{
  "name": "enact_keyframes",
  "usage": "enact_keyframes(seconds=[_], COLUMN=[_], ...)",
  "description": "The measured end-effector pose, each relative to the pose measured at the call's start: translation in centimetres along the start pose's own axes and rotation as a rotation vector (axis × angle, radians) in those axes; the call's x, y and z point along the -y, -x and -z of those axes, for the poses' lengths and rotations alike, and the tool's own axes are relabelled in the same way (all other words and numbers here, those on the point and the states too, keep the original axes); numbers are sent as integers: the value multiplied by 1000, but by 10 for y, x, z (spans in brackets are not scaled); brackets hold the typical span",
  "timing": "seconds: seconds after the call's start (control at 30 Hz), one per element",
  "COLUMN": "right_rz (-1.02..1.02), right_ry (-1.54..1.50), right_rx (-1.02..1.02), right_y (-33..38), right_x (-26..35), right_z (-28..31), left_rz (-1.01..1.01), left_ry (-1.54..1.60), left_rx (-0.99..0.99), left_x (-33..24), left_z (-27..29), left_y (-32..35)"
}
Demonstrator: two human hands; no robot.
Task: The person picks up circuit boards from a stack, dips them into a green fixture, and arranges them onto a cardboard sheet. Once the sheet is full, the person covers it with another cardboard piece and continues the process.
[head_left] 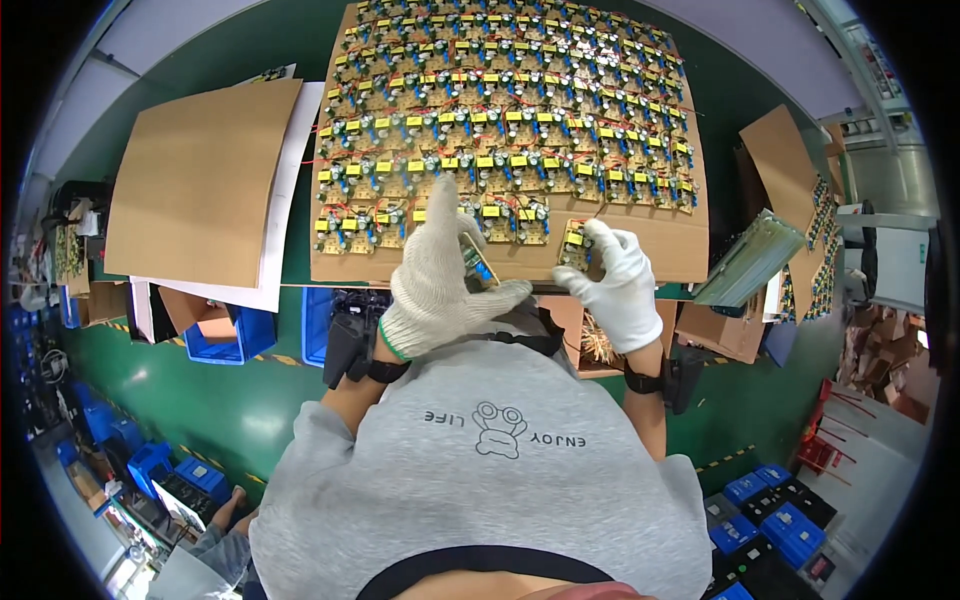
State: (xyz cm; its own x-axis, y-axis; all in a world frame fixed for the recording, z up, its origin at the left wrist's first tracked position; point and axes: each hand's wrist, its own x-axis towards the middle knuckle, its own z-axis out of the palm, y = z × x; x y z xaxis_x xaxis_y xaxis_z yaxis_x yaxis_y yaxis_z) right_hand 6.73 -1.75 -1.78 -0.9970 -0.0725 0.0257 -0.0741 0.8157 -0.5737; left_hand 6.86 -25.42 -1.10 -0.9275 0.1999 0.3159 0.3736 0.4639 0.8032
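My left hand (pixel 437 285), in an off-white knitted glove with a green cuff, has its thumb and fingers closed round a small circuit board (pixel 484 268). That board is tilted, its blue parts facing right, and the glove covers much of it. My right hand (pixel 618 285), in a white glove, grips another circuit board (pixel 574 240) with a yellow label by its right side and lower edge. This second board is at the near part of a cardboard sheet (pixel 665 235). Rows of similar yellow-labelled boards (pixel 485 162) cover the sheet beyond both hands.
Flat cardboard (pixel 200 185) lies over white sheets at the left. At the right, a stack of thin greenish panels (pixel 750 258) leans near more cardboard. Blue bins (pixel 218 335) and an open carton (pixel 598 335) stand below the table edge. Another person's arm (pixel 230 508) shows at lower left.
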Motion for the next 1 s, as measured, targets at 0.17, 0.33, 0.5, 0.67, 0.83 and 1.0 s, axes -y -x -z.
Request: enact_keyframes(seconds=[0.17,0.33,0.5,0.67,0.83,1.0], right_rz=[135,90,-228,-212,-290,-233], right_ry=[-37,-43,-696,-529,-508,-598], right_rx=[-15,-1,63,-394,-380,-336], right_y=[-14,-6,13,10,6,2], right_x=[-2,16,35,27,8,-8], right_z=[-11,2,6,8,16,25], left_rz=[-30,-186,-194,-405,-337,-380], left_ry=[-85,-99,-104,-305,-92,-13], left_rx=[99,89,374,83,198,135], left_x=[-1,-14,-39,-42,-39,-33], left_z=[-7,-15,-40,-69,-92,-112], left_y=[-4,-18,-35,-47,-53,-56])
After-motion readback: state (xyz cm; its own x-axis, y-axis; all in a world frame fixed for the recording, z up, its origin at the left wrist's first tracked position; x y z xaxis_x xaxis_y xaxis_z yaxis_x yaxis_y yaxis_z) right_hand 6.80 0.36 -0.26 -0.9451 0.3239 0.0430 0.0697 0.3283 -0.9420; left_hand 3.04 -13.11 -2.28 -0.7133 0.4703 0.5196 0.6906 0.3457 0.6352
